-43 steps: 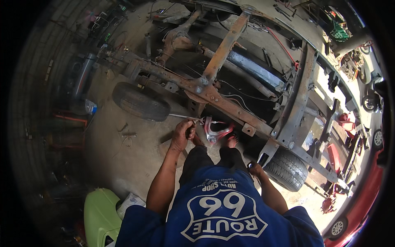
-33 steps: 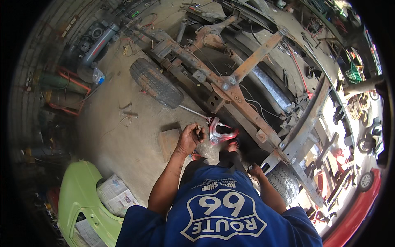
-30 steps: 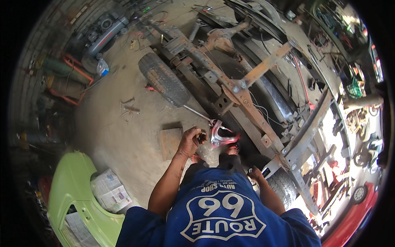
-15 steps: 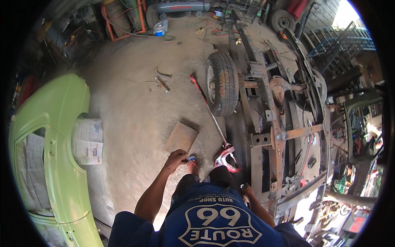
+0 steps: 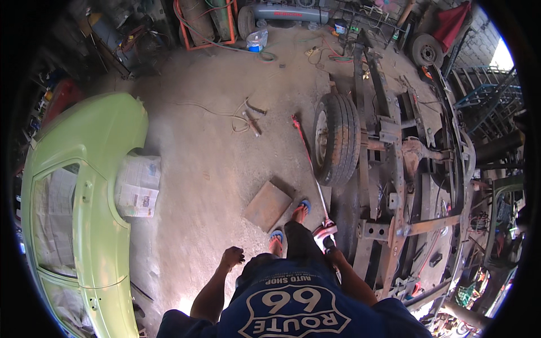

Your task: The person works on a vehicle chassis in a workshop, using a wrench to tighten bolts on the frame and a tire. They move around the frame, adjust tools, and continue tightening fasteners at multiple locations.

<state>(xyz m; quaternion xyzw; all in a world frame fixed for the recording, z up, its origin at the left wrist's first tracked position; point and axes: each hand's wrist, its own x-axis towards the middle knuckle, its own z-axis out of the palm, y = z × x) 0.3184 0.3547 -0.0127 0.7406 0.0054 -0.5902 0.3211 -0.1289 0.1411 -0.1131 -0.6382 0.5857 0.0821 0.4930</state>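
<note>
My left hand (image 5: 232,258) hangs low in front of my body, fingers curled in; what they close on, if anything, is too small to tell. My right hand (image 5: 335,256) is closed round a dark, rounded thing (image 5: 328,243) whose kind I cannot make out. Just beyond it stands a red-and-white floor jack (image 5: 325,230), its long handle (image 5: 311,160) slanting away across the floor. A flat, rusty metal plate (image 5: 267,207) lies ahead of my feet in flip-flops (image 5: 276,236).
A green car body (image 5: 96,197) with papered windows stands at the left. Along the right runs a rusty vehicle frame (image 5: 401,186) with a tyre (image 5: 341,138). A hammer-like tool (image 5: 252,123) and cable lie ahead; a grey compressor tank (image 5: 290,13) stands at the back.
My view has shifted, so the car and frame sit farther right in it. My left hand has drawn back from beside the plate. One foot has stepped forward; the right hand has come nearer the jack.
</note>
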